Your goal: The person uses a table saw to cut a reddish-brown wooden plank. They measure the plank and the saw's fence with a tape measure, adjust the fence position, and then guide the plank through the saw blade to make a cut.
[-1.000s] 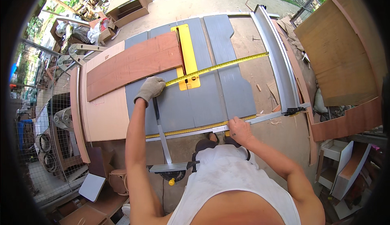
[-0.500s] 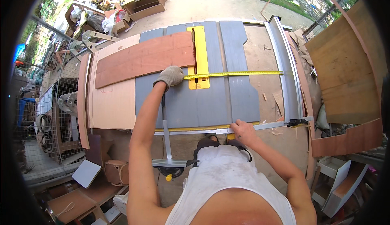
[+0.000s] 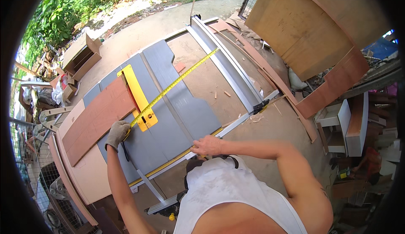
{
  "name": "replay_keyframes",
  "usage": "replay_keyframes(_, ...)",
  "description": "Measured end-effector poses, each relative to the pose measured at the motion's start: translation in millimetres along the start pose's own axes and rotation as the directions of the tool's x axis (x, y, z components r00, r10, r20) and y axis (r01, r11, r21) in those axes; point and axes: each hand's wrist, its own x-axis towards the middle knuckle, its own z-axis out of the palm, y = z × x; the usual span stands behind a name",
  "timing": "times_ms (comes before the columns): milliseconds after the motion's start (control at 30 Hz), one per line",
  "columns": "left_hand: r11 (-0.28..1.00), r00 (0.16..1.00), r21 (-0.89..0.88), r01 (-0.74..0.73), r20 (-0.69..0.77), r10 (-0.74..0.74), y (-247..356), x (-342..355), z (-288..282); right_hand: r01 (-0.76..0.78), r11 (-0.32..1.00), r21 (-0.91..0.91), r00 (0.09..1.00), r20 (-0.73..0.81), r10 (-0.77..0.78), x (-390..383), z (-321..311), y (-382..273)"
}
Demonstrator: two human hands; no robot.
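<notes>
In my gloved left hand is the near end of a yellow tape measure, stretched diagonally in the picture over the grey saw table and yellow insert to the aluminium fence. A reddish wooden board lies left of the blade slot on a pale panel. My bare right hand has its fingers curled on the table's front rail. A miter gauge, partly hidden by my body, is beside the front edge.
Large plywood sheets stand at the upper right. White drawer units and offcuts crowd the lower right. An open cardboard-coloured cabinet, scrap piles and a wire fence are at the left, with greenery beyond the concrete yard.
The view has swung right, so the table now appears tilted and further left. The tape remains stretched from my left hand to the fence, and my right hand stays on the front rail.
</notes>
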Motion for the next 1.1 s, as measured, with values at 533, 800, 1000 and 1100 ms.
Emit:
replay_keyframes(533,0.993,0.998,-0.099,0.069,0.002,-0.069,-27.2,-16.3,8.2,-0.439,0.670,0.598,0.617,-0.342,0.709,-31.6,0.5,-18.3)
replay_keyframes(800,0.985,0.993,-0.134,0.112,-0.014,-0.114,-42.1,-39.2,16.1,-0.484,0.769,0.417,0.808,-0.123,0.576,-16.4,-10.5,-34.6)
replay_keyframes(1000,0.983,0.991,-0.139,0.123,-0.026,-0.128,-51.5,-51.4,25.2,-0.305,0.914,0.269,0.952,0.077,0.295,-17.3,-9.2,-38.7)
replay_keyframes(1100,0.985,0.990,-0.105,0.134,-0.021,-0.137,-54.5,-56.8,21.1,-0.354,0.804,0.478,0.935,0.217,0.282,-18.7,-20.8,-40.0)
